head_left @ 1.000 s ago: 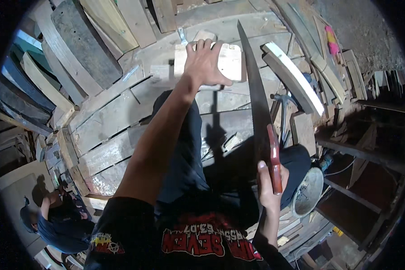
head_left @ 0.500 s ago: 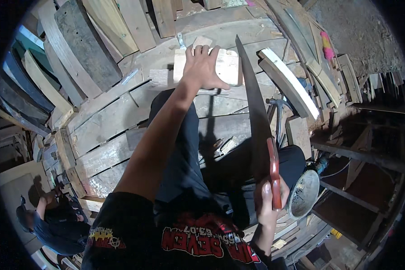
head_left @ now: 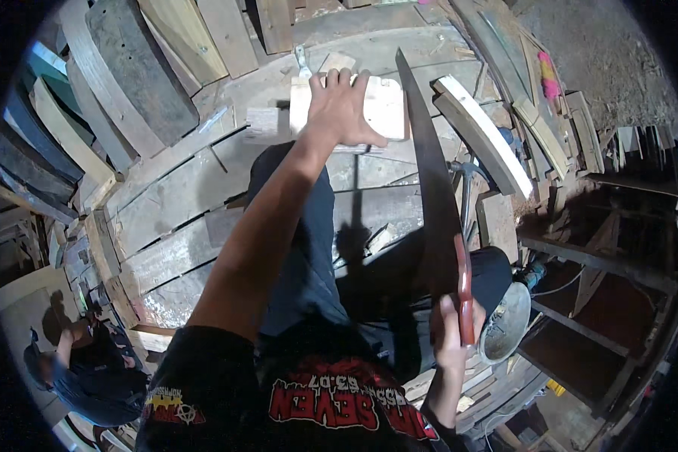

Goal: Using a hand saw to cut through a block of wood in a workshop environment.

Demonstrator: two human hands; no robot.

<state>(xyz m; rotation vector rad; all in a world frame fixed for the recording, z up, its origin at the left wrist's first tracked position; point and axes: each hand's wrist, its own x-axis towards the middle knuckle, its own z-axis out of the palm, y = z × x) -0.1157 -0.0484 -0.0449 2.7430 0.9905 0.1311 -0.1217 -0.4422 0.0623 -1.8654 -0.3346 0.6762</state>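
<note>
My left hand [head_left: 340,113] is clamped over a short pale wooden board [head_left: 386,105], its fingers spread toward the far edge and its thumb along the near edge. In my right hand [head_left: 450,329] is the reddish-brown handle of a handsaw [head_left: 431,169]. The long dark blade points away from me and its upper part runs close by the board's right end. Whether the teeth touch the wood I cannot tell. Beneath the board sits a greyish wood piece [head_left: 267,126], sticking out to the left.
A hammer [head_left: 467,184] lies right of the saw, near a white-edged timber [head_left: 486,135]. Planks [head_left: 139,68] lean at the far left. By my right knee stands a bucket [head_left: 507,331]. Another person [head_left: 90,377] sits at the lower left. Dark open framing [head_left: 595,271] lies at the right.
The saw handle and my right hand have shifted slightly right and toward me, with the blade a little more upright. My left hand stays on the board.
</note>
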